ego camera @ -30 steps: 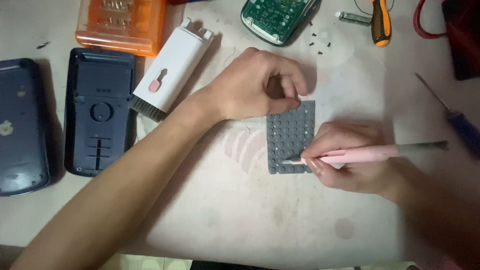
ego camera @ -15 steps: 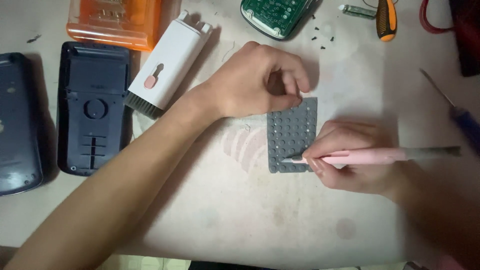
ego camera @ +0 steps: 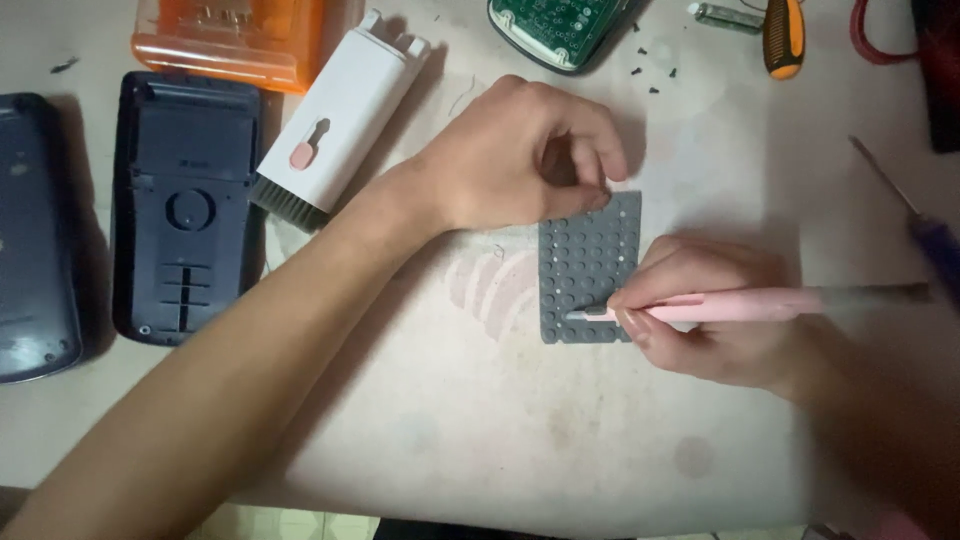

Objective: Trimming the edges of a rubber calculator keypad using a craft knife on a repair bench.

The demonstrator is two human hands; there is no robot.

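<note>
Both my arms are bare as far as the view reaches: no sleeve, cuff, watch, bracelet or glove on either. My left hand (ego camera: 520, 155) shows four knuckles in a rounded row, no ring on any finger, and a long, slim forearm with no marks that I can see. My right hand (ego camera: 715, 315) is ringless too, with short, plain, unpainted nails; its forearm lies in shadow and blurs at the lower corner, so little detail shows.

Matt grey rubber keypad mat (ego camera: 585, 270), dimpled all over; smooth pink plastic pen tool (ego camera: 740, 303); glossy white plastic cleaning brush case (ego camera: 340, 120); translucent orange plastic box (ego camera: 235, 40); stained, scuffed tabletop (ego camera: 480, 420).
</note>
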